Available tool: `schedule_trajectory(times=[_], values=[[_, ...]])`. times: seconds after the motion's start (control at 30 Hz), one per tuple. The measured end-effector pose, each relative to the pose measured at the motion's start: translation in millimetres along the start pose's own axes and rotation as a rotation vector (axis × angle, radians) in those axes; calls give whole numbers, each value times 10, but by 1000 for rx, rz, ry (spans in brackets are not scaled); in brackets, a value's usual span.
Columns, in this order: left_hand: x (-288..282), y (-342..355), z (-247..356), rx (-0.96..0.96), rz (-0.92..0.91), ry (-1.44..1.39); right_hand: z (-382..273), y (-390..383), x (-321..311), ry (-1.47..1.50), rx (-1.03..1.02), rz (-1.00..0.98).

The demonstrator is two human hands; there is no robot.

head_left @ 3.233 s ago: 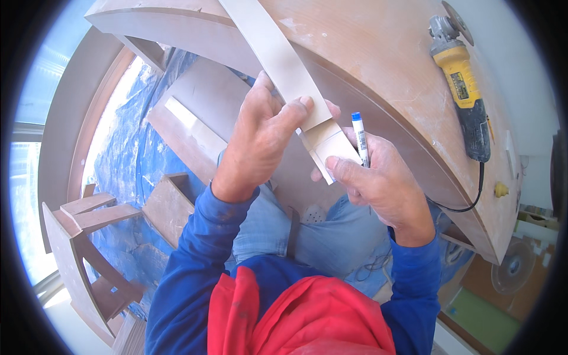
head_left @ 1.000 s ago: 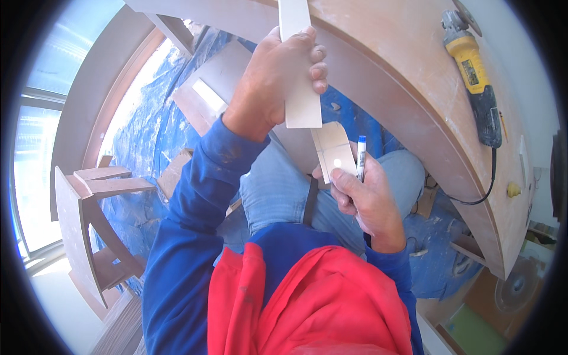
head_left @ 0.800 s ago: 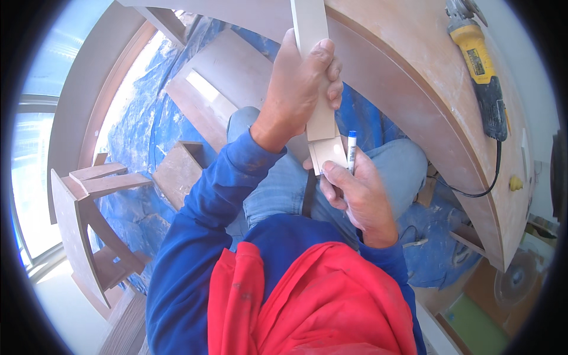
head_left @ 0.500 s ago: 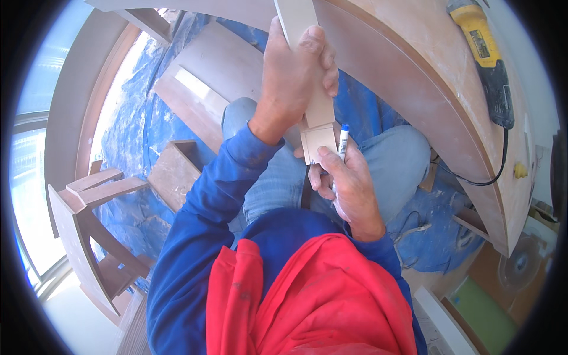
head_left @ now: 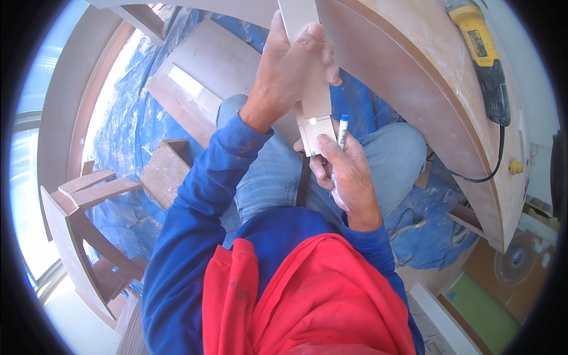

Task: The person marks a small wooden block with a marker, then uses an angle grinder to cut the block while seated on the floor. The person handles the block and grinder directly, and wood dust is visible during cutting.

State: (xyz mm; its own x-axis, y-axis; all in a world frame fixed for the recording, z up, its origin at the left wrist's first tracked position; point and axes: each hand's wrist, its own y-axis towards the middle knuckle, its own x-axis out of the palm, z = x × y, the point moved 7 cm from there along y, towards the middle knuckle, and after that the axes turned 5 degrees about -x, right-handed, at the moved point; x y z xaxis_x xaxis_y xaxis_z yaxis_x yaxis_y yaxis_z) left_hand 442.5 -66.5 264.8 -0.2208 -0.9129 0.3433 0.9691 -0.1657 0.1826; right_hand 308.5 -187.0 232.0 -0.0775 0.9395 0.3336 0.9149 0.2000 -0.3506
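Note:
My left hand (head_left: pixel 290 74) is closed round a long, pale, flat wooden strip (head_left: pixel 315 97), which runs up past the top of the picture. Just below the strip's lower end lies a small pale board piece (head_left: pixel 315 137) with blue pen lines and a round white spot. My right hand (head_left: pixel 349 177) pinches this piece, thumb on its face. Upright in the same hand stands a marker (head_left: pixel 342 131), white with a blue end. Some fingertips show at the piece's left edge; the other right fingers are partly hidden behind it.
A large curved wooden panel (head_left: pixel 408 77) spans the upper right, with a yellow and black power tool (head_left: pixel 482 53) and its cord on it. Blue sheeting (head_left: pixel 127 130) covers the floor. To the left are a wooden frame (head_left: pixel 89 236), a box-shaped piece (head_left: pixel 165 171) and flat boards (head_left: pixel 207 59).
The strip's lower end has shifted up slightly along the small piece, uncovering a blue line and the white spot. My right hand still grips the piece and marker. The view has shifted slightly.

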Motion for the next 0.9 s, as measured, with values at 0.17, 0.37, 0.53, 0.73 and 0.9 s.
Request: schedule_trajectory(times=[0.17,0.37,0.53,0.73,0.9], values=[[-11,32,-95,-67,5,-132,-8,15,-50,22,-42,80],[-5,73,-186,-68,-67,-303,24,73,-95,23,-22,38],[-15,74,-157,-60,-67,-274,7,63,-90,39,-37,64],[16,79,-122,-42,-79,-268,7,77,-60,20,-40,21],[18,87,-142,-40,-67,-297,25,83,-60,30,-51,17]])
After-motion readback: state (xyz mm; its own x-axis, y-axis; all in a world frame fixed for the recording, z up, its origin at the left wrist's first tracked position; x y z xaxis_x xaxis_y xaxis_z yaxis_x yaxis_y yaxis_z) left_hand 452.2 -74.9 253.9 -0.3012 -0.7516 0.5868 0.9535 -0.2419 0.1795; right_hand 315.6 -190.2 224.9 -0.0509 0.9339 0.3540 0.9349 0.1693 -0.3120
